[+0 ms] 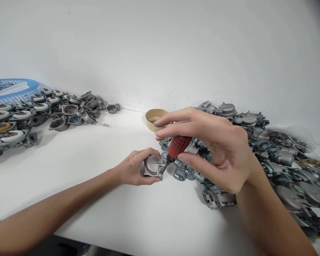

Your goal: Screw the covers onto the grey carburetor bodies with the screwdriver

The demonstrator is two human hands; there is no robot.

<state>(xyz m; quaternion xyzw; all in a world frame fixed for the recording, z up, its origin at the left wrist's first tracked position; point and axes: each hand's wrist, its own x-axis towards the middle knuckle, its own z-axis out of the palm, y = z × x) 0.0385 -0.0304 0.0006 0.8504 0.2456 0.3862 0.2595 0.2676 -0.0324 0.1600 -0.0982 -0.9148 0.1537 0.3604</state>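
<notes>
Head view: the left grip (136,168) is clamped on the carburetor (153,165); the right grip (221,145) is closed on the red screwdriver (179,145), whose tip meets this carburetor.

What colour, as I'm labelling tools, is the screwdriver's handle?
Red and black; the handle shows best in the head view.

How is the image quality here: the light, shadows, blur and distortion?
Head view: diffuse light, soft shadows on the white table; upper right corner dark; wide-angle stretching seems likely, the right hand looking large beside the left hand; the red screwdriver is readable, but small contents of the round bowl look soft.
</notes>
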